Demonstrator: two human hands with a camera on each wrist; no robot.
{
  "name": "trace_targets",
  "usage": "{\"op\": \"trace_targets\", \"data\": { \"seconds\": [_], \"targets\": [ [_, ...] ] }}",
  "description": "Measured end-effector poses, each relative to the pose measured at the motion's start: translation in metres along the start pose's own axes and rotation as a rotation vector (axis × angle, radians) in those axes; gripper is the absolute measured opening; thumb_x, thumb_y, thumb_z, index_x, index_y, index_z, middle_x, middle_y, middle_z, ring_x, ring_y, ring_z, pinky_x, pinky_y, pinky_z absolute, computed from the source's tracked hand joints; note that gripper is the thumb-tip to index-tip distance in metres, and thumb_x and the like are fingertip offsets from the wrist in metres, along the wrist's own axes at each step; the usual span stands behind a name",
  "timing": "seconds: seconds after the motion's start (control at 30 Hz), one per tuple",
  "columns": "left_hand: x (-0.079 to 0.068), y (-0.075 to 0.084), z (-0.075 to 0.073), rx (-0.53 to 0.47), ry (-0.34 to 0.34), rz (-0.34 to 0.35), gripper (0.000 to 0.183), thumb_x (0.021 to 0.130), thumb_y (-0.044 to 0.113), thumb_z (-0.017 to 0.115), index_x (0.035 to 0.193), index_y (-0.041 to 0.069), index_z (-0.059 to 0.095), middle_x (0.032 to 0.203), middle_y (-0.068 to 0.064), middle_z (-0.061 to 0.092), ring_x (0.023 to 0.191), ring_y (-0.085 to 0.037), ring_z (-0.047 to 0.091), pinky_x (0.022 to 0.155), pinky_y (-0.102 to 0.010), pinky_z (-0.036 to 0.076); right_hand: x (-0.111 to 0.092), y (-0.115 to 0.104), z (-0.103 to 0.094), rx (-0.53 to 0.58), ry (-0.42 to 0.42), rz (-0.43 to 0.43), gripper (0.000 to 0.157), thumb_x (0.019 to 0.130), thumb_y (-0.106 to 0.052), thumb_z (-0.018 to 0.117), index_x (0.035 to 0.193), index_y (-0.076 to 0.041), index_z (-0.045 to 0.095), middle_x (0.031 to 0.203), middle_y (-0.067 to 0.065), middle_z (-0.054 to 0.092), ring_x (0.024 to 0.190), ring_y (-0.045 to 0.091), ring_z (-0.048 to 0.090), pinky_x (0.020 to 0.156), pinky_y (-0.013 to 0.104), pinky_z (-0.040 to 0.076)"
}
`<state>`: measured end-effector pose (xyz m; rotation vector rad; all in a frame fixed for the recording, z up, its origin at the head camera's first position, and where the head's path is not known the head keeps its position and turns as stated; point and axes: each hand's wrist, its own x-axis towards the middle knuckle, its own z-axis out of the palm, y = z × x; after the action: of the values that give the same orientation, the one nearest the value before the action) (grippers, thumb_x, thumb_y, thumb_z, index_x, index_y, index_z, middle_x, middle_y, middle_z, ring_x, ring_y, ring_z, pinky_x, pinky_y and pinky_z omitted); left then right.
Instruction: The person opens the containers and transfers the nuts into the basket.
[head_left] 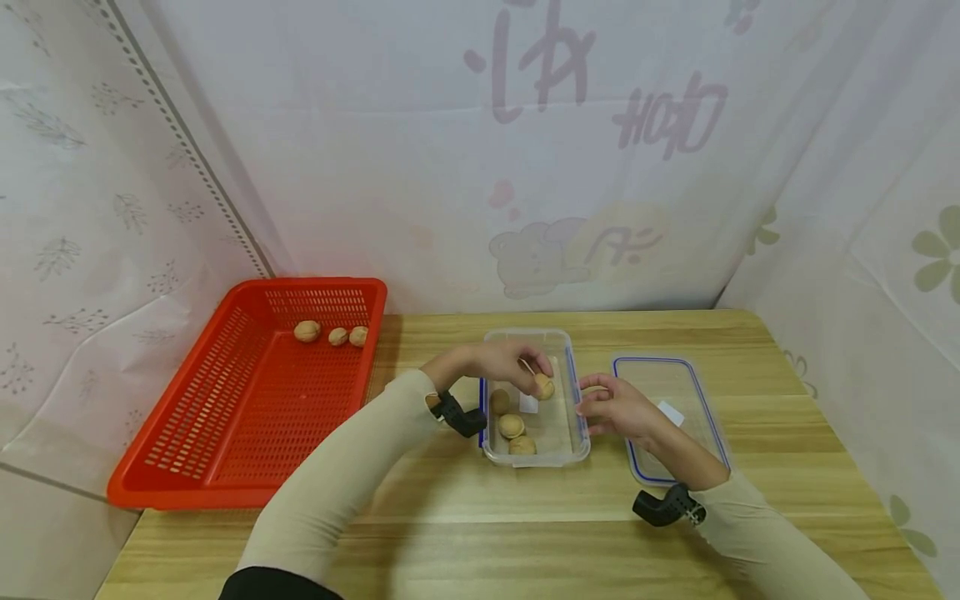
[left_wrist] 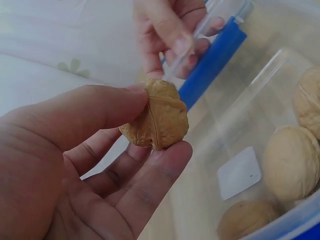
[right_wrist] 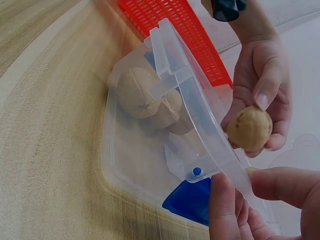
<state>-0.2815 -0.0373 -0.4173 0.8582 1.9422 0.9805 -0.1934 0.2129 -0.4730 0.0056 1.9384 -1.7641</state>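
My left hand (head_left: 506, 364) pinches a walnut (left_wrist: 157, 117) between thumb and fingertips, over the inside of a clear plastic container (head_left: 555, 446). Three walnuts (head_left: 512, 427) lie together at the container's left side, beside a white label (left_wrist: 239, 172). At the opposite side, my right hand (head_left: 618, 408) grips the container's wall, with the thumb at the rim and fingers by a blue latch (right_wrist: 190, 200). The walnut is fully above the rim in the right wrist view.
A red slotted basket (head_left: 277, 425) stands at the left with three walnuts (head_left: 307, 331) near its back. To the right, a clear lid (head_left: 660, 379) with a blue seal lies on the wooden table (head_left: 510, 542), partly under my right forearm. A printed curtain (head_left: 420, 167) hangs behind.
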Motion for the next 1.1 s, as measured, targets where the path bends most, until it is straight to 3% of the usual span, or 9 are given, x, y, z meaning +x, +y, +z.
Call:
{"op": "trace_targets", "data": {
  "seconds": [0.47,1.1],
  "targets": [
    [-0.024,0.008,-0.02,-0.044,0.09,0.044,0.037,0.094,0.005,0.07,0.129,-0.001,0.06,0.124,-0.008,0.063,0.115,-0.02,0.063,0.099,-0.031,0.05,0.001,0.001,0.0,0.005,-0.008,-0.019,0.048,0.096,0.001,0.061,0.136,0.01,0.038,0.095,0.006,0.061,0.08,0.015,0.063,0.067,0.028,0.059],
    [-0.071,0.01,-0.047,-0.106,0.23,0.086,0.035,0.095,0.003,0.069,0.128,-0.001,0.058,0.126,-0.012,0.06,0.118,-0.028,0.06,0.1,-0.037,0.051,-0.001,0.002,-0.001,0.002,-0.021,-0.024,0.047,0.097,0.001,0.062,0.137,0.009,0.038,0.094,0.005,0.059,0.08,0.015,0.062,0.069,0.028,0.059]
  ]
}}
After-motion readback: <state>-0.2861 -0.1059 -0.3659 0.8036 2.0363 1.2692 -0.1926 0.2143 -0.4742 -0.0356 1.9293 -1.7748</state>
